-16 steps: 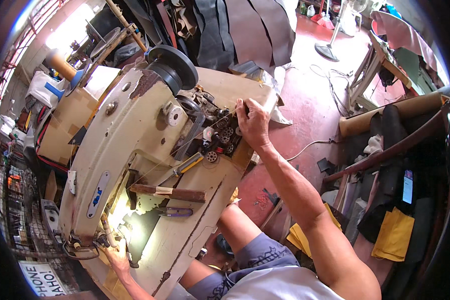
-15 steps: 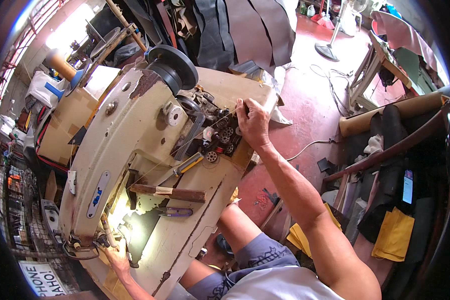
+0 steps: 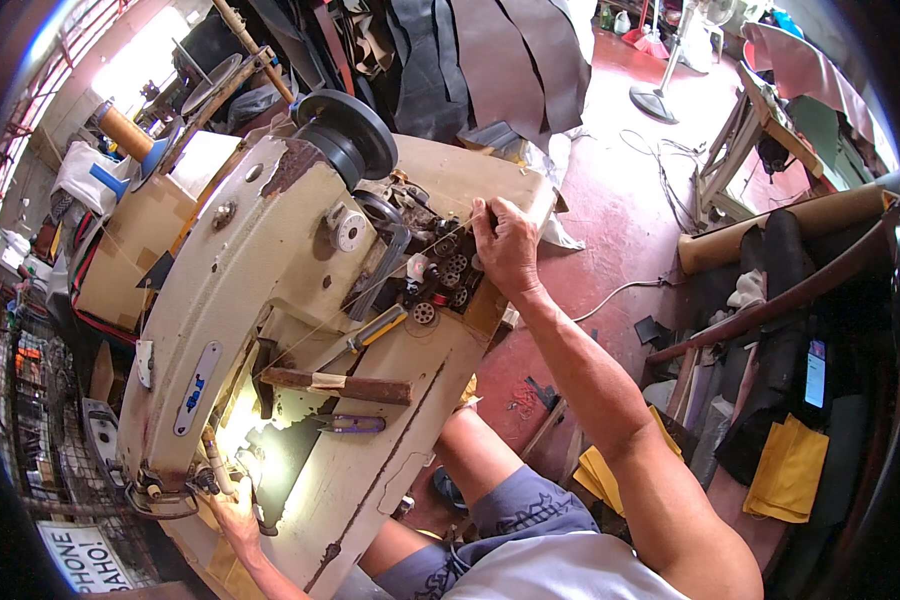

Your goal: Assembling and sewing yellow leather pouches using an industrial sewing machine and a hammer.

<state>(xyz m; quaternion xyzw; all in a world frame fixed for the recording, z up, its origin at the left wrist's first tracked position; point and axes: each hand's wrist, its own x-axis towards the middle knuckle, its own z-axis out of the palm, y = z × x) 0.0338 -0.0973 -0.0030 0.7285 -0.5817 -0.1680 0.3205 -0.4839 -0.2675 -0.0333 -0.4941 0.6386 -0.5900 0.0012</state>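
A cream sewing machine [image 3: 225, 260] with worn paint stands on a cream table. My left hand [image 3: 233, 512] is under its head, by the needle area, with its fingers bent and partly hidden; what they pinch cannot be made out. At the table's far right edge, beside a heap of bobbins [image 3: 454, 264], my right hand [image 3: 507, 245] is closed. A thin thread [image 3: 315, 335] runs from beneath the machine arm up to its fingertips. Nearer lie a yellow-handled screwdriver [image 3: 378, 328], a brown hammer-like tool [image 3: 345, 386] and purple thread snips [image 3: 355, 424].
A black handwheel [image 3: 345, 137] tops the machine. An orange thread cone [image 3: 125, 132] stands at upper left. Dark leather sheets [image 3: 500, 60] hang behind. On the right are a brown roll [image 3: 780, 235], yellow cloths [image 3: 787, 470] and a fan base [image 3: 654, 104]. A lamp lights the needle area.
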